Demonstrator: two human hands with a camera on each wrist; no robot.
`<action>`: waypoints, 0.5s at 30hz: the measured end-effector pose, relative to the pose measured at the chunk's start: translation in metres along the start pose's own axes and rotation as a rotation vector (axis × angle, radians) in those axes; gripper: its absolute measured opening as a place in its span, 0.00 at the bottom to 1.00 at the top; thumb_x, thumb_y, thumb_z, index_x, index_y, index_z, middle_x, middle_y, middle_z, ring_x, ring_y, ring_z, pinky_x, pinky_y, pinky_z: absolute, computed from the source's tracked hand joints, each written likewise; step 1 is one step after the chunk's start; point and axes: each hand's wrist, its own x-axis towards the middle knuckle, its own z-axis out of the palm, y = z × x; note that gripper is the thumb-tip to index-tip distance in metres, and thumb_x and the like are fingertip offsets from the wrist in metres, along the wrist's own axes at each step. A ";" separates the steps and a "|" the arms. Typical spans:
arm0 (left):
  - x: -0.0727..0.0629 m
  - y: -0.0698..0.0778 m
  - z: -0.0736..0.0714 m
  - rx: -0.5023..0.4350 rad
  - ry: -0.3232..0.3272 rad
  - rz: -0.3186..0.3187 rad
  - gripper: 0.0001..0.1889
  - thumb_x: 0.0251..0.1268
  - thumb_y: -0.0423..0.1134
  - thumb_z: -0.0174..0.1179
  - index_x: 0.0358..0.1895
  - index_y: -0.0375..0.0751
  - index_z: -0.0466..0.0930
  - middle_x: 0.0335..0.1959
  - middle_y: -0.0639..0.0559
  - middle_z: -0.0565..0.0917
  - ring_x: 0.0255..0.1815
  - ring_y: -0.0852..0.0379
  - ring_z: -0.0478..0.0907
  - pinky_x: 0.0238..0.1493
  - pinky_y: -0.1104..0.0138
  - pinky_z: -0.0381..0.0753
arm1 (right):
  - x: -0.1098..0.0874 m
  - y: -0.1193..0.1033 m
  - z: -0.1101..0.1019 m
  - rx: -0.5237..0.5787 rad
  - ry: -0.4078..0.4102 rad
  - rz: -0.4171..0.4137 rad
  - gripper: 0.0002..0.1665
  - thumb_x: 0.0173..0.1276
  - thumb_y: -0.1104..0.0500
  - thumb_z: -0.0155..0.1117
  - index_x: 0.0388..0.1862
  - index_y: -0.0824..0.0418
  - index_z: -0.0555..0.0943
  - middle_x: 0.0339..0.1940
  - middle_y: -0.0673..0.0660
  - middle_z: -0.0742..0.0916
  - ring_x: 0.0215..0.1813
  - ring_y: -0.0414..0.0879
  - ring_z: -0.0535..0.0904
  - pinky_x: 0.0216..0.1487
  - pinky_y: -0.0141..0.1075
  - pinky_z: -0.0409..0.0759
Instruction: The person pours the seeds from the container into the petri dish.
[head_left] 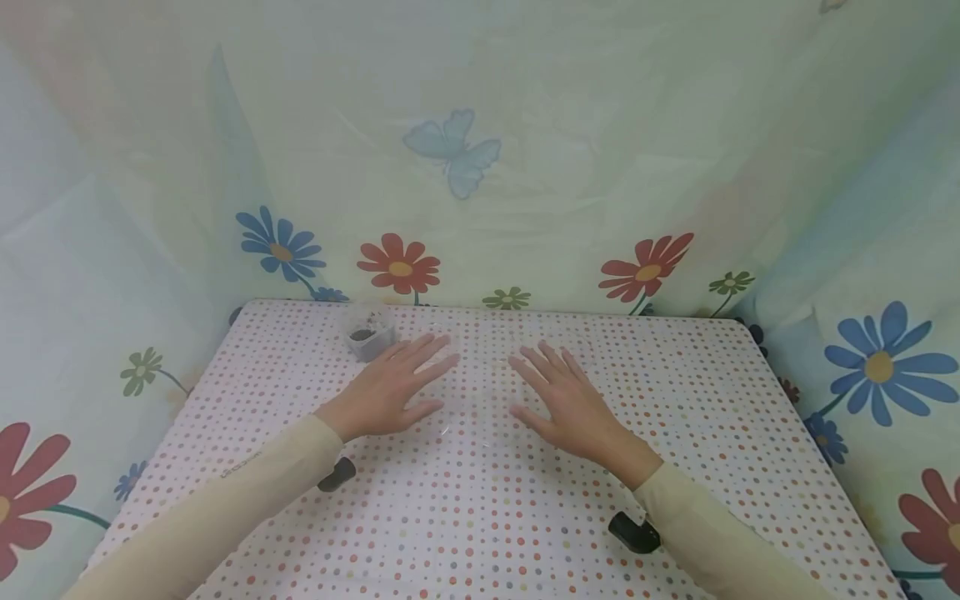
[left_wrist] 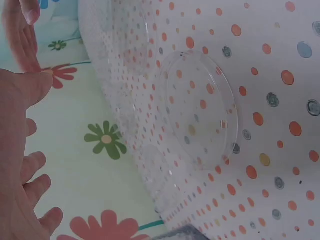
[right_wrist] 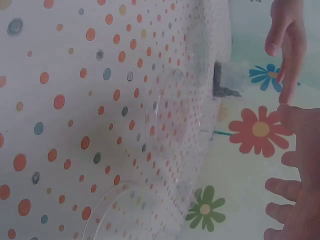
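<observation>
Hovering right of the tub (head_left: 369, 343): left hand (head_left: 386, 392), right hand (head_left: 573, 407), both spread, empty. Dishes (left_wrist: 200, 110) lie flat there, presumably for steadiness.

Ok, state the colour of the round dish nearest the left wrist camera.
The round dish is clear and colourless; best seen in the left wrist view.

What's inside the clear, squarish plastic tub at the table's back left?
Dark, grainy-looking material lies in the clear tub; anything buried beneath it is covered, so can't be seen.
</observation>
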 end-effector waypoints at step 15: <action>-0.006 -0.007 0.005 -0.039 0.020 -0.052 0.37 0.66 0.55 0.57 0.76 0.54 0.55 0.79 0.49 0.53 0.79 0.47 0.52 0.74 0.47 0.61 | 0.009 0.002 0.006 0.051 0.007 0.009 0.41 0.68 0.43 0.60 0.75 0.54 0.61 0.76 0.60 0.66 0.78 0.61 0.55 0.76 0.60 0.51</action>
